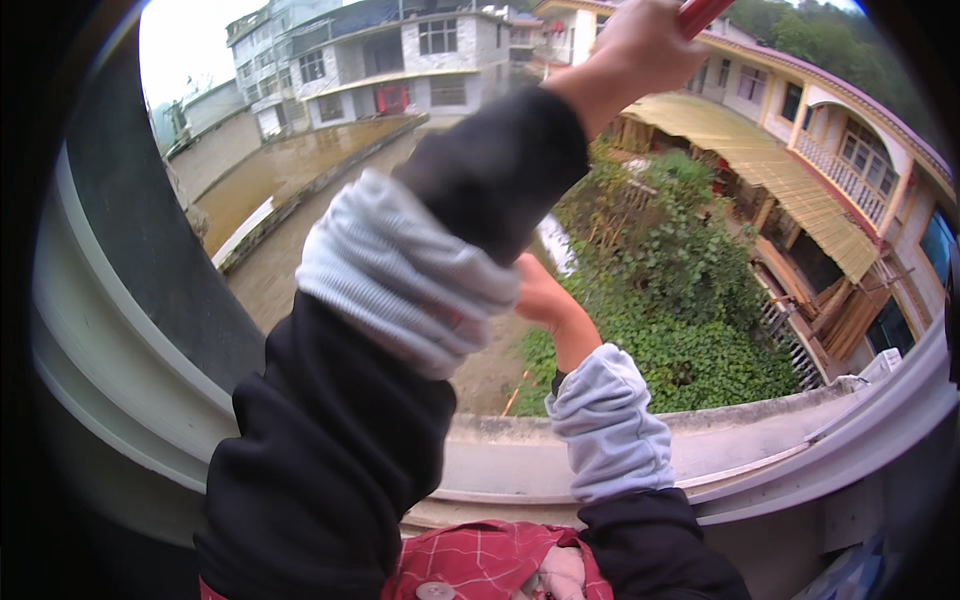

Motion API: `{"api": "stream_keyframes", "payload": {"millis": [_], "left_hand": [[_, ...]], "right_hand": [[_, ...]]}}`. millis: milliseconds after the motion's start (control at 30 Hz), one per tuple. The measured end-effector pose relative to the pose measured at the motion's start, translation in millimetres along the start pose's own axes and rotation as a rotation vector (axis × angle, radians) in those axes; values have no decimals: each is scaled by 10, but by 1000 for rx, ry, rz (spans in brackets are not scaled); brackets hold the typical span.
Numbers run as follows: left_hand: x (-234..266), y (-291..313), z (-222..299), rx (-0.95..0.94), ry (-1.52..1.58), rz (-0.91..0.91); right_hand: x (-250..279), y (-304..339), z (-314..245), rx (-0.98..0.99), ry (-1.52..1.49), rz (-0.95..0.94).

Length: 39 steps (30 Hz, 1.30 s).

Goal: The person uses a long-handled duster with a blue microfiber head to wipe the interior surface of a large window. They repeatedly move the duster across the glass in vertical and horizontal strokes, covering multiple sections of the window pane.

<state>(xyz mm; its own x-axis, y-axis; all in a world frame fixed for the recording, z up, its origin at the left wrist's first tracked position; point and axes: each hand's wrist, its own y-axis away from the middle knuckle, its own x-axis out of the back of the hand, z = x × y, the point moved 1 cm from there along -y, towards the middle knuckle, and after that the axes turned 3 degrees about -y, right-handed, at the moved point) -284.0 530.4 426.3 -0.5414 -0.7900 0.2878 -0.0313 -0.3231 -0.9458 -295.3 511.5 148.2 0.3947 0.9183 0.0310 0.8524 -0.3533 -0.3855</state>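
Observation:
Through a window opening, my left arm reaches up and to the right across the view. At the top edge, my left hand is closed around a red handle; the far part of it is cut off by the picture's edge. My right hand is lower, out beyond the sill, behind my left sleeve. Its fingers are hidden by that sleeve, so what it holds or touches does not show. Both forearms wear black sleeves with grey cuffs bunched over them.
A pale window frame curves round the near side, with a dark panel at left. Outside and below are green shrubs, a yellowish sheet roof and stacked planks. Grey buildings stand farther back.

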Motion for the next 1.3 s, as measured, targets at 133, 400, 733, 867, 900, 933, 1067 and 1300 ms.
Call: {"api": "stream_keyframes", "payload": {"millis": [133,400,733,867,900,933,1067,1300], "left_hand": [[120,596,-355,-126,21,-88],[-172,2103,-187,294,297,-239],[159,2470,-14,591,706,-370],[217,2401,91,488,800,-327],[226,2422,101,496,807,-316],[226,2428,107,480,841,-313],[366,2784,-9,301,419,-291],[371,3375,-303,322,265,-127]], "right_hand": [[349,159,-657,224,-265,495],[693,634,-2085,750,-48,953],[437,343,-1749,568,-268,857],[282,415,-1979,601,-175,839],[241,432,-2028,608,-154,835],[209,443,-2086,623,-133,838],[98,420,-2182,644,-100,917],[-94,401,-1855,664,-17,1024]]}}
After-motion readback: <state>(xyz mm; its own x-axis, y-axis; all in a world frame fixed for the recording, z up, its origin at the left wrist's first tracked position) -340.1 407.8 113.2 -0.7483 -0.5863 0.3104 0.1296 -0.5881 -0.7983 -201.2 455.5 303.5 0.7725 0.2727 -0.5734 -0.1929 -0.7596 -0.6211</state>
